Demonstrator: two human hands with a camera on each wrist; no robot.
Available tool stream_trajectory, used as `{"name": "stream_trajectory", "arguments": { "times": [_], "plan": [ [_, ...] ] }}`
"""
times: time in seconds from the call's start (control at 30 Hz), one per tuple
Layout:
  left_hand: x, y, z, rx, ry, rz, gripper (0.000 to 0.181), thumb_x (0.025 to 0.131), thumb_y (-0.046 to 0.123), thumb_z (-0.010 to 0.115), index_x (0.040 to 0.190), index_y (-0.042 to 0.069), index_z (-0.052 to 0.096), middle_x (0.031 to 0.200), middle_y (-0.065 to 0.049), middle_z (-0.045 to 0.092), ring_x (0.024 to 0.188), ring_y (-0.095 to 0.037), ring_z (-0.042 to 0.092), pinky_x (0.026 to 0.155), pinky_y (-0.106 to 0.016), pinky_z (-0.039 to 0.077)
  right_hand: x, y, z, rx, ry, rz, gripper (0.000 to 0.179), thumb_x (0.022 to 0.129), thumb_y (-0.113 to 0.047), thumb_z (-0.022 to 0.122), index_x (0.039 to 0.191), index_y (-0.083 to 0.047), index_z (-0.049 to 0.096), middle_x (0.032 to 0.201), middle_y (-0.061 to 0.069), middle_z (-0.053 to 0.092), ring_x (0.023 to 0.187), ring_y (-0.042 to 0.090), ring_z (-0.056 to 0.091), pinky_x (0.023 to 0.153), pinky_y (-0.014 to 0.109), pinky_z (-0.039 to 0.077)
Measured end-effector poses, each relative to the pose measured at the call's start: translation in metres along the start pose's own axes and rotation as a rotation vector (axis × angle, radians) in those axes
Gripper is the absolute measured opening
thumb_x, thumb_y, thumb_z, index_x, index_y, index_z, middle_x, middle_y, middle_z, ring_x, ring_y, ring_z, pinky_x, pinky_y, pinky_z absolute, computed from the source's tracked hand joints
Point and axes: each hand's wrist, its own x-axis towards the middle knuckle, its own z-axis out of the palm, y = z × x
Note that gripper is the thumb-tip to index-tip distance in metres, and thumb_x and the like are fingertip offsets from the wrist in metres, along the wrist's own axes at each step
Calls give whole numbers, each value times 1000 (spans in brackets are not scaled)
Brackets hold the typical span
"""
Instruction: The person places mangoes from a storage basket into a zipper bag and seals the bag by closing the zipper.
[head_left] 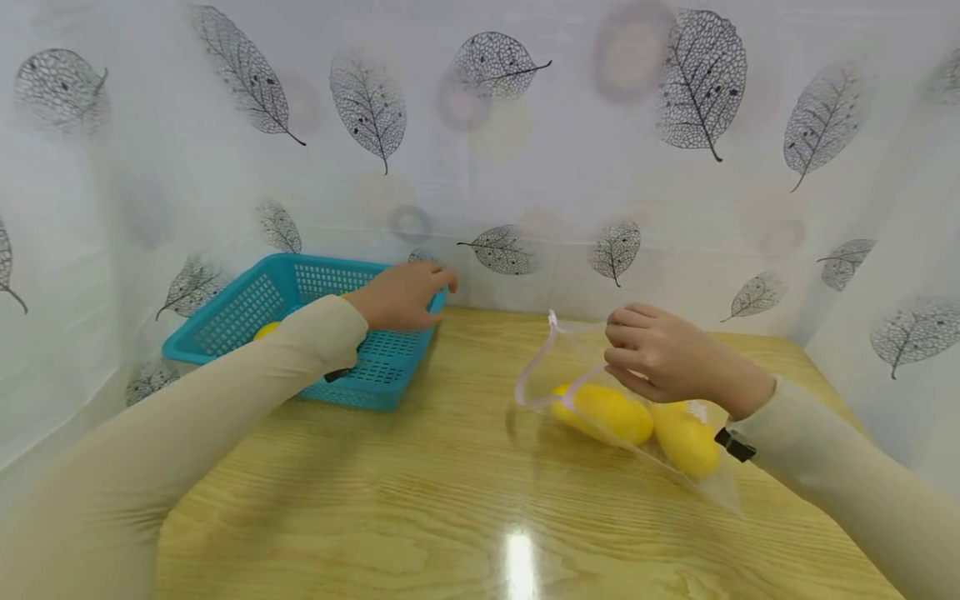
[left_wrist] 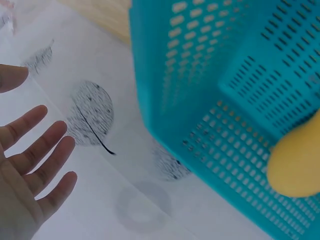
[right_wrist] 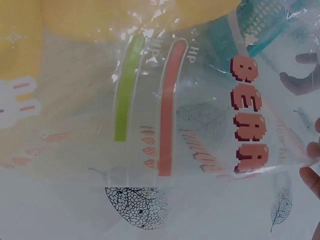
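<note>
My right hand (head_left: 660, 354) pinches the upper edge of a clear plastic zip bag (head_left: 567, 397) with a pink strip along its mouth. The mouth gapes toward the left. Inside lie two yellow oval fruits, one yellow fruit (head_left: 611, 414) nearer the mouth and another yellow fruit (head_left: 686, 442) deeper in. Printed letters and coloured bars cover the bag (right_wrist: 150, 110) in the right wrist view. My left hand (head_left: 405, 296) is over the right rim of a teal basket (head_left: 375, 392); its fingers look spread and hold nothing in the left wrist view.
Inside the basket, a yellow fruit (left_wrist: 297, 160) shows in the left wrist view, and my left arm partly covers the contents in the head view. The wooden table (head_left: 420, 500) meets a white leaf-patterned sheet (head_left: 420, 200) behind and at both sides.
</note>
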Motion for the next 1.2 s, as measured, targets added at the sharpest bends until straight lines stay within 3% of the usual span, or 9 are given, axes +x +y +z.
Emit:
{"name": "stream_trajectory", "arguments": {
  "times": [0.2,0.3,0.5,0.73,0.97,1.2],
  "plan": [
    [1,-30,1,-50,-34,-105,43,87,27,60,125,10,51,122,-11,57,93,-24,58,85,-41,50,1,0,1,0,11,-6,35,98,-23,39,68,-11,53,67,3,47,73,22,48,71,35,43],
    [1,-43,1,-82,-38,-161,43,87,28,60,125,9,52,123,-12,57,101,-26,58,89,-44,49,2,1,2,-2,18,-10,36,98,-23,39,68,-11,53,67,3,48,73,21,48,71,35,43],
    [4,-70,2,-112,-58,-225,46,88,29,60,127,6,49,127,-19,54,114,-32,53,93,-50,46,3,2,1,-6,18,-16,35,98,-22,39,68,-12,53,67,3,48,72,21,48,70,35,42],
    [6,-100,10,-164,-61,-296,48,88,29,57,127,3,47,127,-21,52,111,-34,53,89,-51,46,3,3,2,-6,24,-21,35,98,-23,39,67,-12,52,67,2,48,72,21,48,69,35,42],
    [4,-116,18,-174,-53,-370,48,88,29,55,127,1,47,124,-23,52,103,-34,54,85,-51,47,3,2,2,-9,10,-11,39,99,-24,35,66,-13,52,66,2,47,71,20,46,68,33,40],
    [3,-121,23,-177,-71,-396,48,89,29,54,127,1,46,132,-27,47,107,-37,53,87,-53,46,2,1,3,-6,24,-8,39,99,-24,35,66,-13,52,66,2,47,71,20,46,68,33,41]
  ]
}}
